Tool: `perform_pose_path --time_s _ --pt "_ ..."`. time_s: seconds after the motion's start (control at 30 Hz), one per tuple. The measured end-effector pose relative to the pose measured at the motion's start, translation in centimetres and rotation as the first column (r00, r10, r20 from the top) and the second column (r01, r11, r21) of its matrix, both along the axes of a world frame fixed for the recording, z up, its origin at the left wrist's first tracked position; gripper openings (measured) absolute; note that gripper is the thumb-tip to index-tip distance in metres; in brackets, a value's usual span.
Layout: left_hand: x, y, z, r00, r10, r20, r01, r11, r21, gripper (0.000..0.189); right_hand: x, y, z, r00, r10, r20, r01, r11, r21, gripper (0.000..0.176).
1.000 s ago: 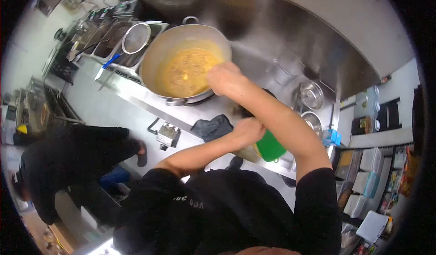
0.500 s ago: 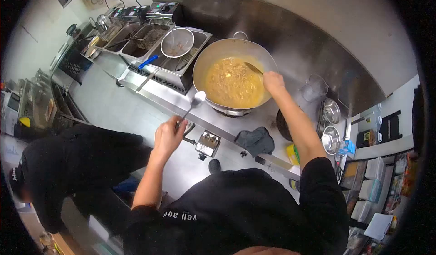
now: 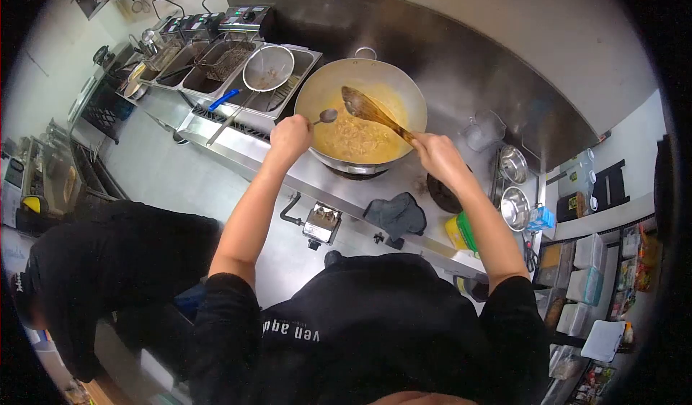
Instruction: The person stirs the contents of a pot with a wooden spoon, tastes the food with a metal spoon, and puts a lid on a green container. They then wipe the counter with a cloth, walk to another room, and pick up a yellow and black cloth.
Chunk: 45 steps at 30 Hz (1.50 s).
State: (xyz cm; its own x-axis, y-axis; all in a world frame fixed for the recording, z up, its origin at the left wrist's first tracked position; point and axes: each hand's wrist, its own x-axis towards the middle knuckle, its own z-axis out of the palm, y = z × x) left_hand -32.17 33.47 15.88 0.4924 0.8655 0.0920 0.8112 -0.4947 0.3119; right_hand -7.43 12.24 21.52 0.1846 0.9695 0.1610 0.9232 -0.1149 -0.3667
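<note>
A large round metal pot (image 3: 360, 70) holds a yellow, chunky liquid (image 3: 364, 140). My left hand (image 3: 291, 138) is closed round the handle of a small metal spoon (image 3: 328, 116), whose bowl is over the left side of the pot. My right hand (image 3: 434, 154) grips a wooden spatula (image 3: 366, 109) at the pot's right edge. The spatula's broad, wet blade is raised above the liquid near the spoon. A strainer (image 3: 268, 68) with a long handle rests on the fryer just left of the pot.
Fryer basins (image 3: 209, 81) stand at the back left. A dark cloth (image 3: 395, 215) hangs at the counter's front edge, beside a yellow and green container (image 3: 461, 232). Metal bowls (image 3: 515, 208) and a clear jug (image 3: 483, 131) are on the right. A person in black (image 3: 119, 268) bends at the left.
My left hand has moved up and brought the spoon over the pot. My right hand has lifted the spatula's blade out of the liquid. The view has shifted slightly.
</note>
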Motion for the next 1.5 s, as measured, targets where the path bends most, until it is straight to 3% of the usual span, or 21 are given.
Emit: perform_pose_path --time_s 0.1,0.27,0.47,0.6,0.73,0.77,0.83,0.93,1.0,1.07,1.13,1.17,1.2,1.27,1.3,1.33,1.4,1.43,1.5 --pt "1.7 -0.3 -0.2 0.999 -0.037 0.031 0.036 0.999 0.021 0.022 -0.8 -2.1 0.8 0.999 0.037 -0.023 -0.033 0.99 0.138 0.026" --pt "3.2 -1.8 0.5 0.991 -0.089 0.097 0.085 0.995 0.045 0.026 0.3 -3.4 0.3 0.998 0.063 0.01 -0.064 0.992 0.109 0.028" --pt "3.7 -2.1 0.8 0.995 -0.087 0.057 0.085 0.996 0.033 0.024 1.6 -4.0 0.7 0.997 0.067 0.023 -0.069 0.994 0.09 0.028" --pt "2.7 -2.2 1.7 0.99 -0.114 0.088 0.111 0.993 0.04 0.025 2.9 -3.8 1.8 0.993 0.086 -0.079 -0.076 0.99 0.118 0.027" --pt "0.2 -3.0 6.2 0.983 -0.146 0.111 0.157 0.983 -0.097 0.025 5.2 -3.5 4.3 0.986 0.019 -0.167 0.011 0.984 0.18 0.026" --pt "-0.9 -3.6 8.0 0.968 -0.171 0.185 0.197 0.972 -0.131 0.025 5.9 -3.5 4.9 0.986 0.025 -0.167 0.004 0.985 0.17 0.026" --pt "-2.7 -5.5 12.9 0.93 -0.27 0.248 0.322 0.925 -0.203 0.021 7.3 -3.5 5.5 0.995 -0.016 -0.096 0.027 0.993 0.116 0.025" --pt "-5.4 -9.2 20.3 0.874 -0.371 0.314 0.431 0.89 -0.147 0.019 8.4 -3.3 5.3 1.0 -0.027 0.008 0.027 1.0 -0.005 0.025" --pt "-7.0 -11.2 24.2 0.75 -0.556 0.357 0.601 0.799 -0.018 0.017 9.0 -3.0 3.9 0.999 0.002 0.038 -0.002 1.0 -0.003 0.025" --pt "-8.0 -12.9 28.3 0.668 -0.678 0.307 0.727 0.683 -0.073 0.015 9.1 -2.7 3.3 0.997 0.011 0.071 -0.012 1.0 0.006 0.024" --pt "-8.1 -14.3 29.4 0.541 -0.723 0.428 0.813 0.581 -0.046 0.02 9.1 -2.3 3.1 0.997 0.022 0.072 -0.022 1.0 -0.001 0.024" --pt "-8.4 -14.4 29.8 0.472 -0.762 0.442 0.864 0.499 -0.062 0.02 9.0 -2.0 3.1 0.997 0.016 0.076 -0.015 1.0 -0.013 0.023" --pt "-7.9 -14.7 30.1 0.265 -0.879 0.395 0.953 0.3 0.029 0.018 9.0 -1.8 2.9 0.997 0.027 0.073 -0.027 1.0 -0.008 0.023" --pt "-7.7 -15.4 32.4 0.272 -0.917 0.292 0.962 0.247 -0.118 0.017 8.9 -1.7 2.6 0.996 0.02 0.082 -0.023 0.999 0.038 0.023" --pt "-7.2 -15.0 31.5 -0.066 -0.987 0.144 0.983 -0.039 0.182 0.016 8.9 -1.8 2.6 0.997 0.027 0.077 -0.03 0.999 0.035 0.023" --pt "-7.1 -15.1 31.4 -0.057 -0.988 0.146 0.984 -0.03 0.178 0.016 8.8 -1.7 2.8 0.996 0.021 0.085 -0.022 1.0 0.014 0.023" --pt "-7.1 -15.4 31.5 -0.184 -0.972 0.149 0.948 -0.135 0.287 0.017 8.7 -1.6 2.9 0.996 0.024 0.091 -0.023 1.0 -0.005 0.023" --pt "-7.3 -15.8 32.5 -0.078 -0.99 0.121 0.985 -0.058 0.165 0.016 8.8 -1.6 2.9 0.995 0.023 0.1 -0.021 1.0 -0.018 0.023" --pt "-7.5 -16.3 33.3 -0.039 -0.99 0.136 0.993 -0.023 0.12 0.016 8.8 -1.9 2.9 0.993 0.02 0.112 -0.016 0.999 -0.037 0.023"
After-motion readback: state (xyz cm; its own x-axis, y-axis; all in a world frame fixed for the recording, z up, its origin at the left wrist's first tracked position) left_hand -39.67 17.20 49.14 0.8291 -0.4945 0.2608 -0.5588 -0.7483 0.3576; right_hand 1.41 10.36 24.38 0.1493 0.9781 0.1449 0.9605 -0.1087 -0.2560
